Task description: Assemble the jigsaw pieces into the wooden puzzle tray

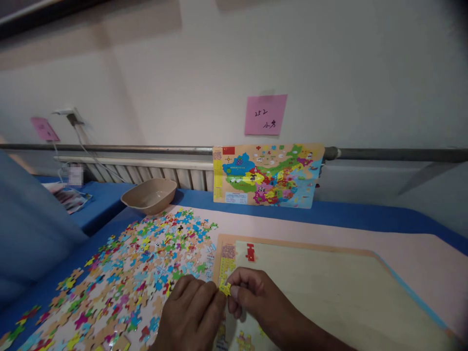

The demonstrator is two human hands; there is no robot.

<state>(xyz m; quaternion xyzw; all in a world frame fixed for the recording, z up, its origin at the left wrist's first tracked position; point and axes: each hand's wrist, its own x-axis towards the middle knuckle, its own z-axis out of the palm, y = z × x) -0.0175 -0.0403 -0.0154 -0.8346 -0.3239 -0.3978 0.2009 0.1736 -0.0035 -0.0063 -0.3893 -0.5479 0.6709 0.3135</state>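
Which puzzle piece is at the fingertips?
The yellow piece, between left hand and right hand at the board's left border. The red section sits farther up; multicoloured pile lies left.

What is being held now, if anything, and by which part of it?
The right hand appears to pinch a yellow puzzle piece by its right edge; whether the left hand grips it cannot be told.

One puzzle tray (329,287), one map sheet (268,175), one basin (151,195) and two pink notes (265,117) are present. Jigsaw pieces (160,282): too numerous to count.
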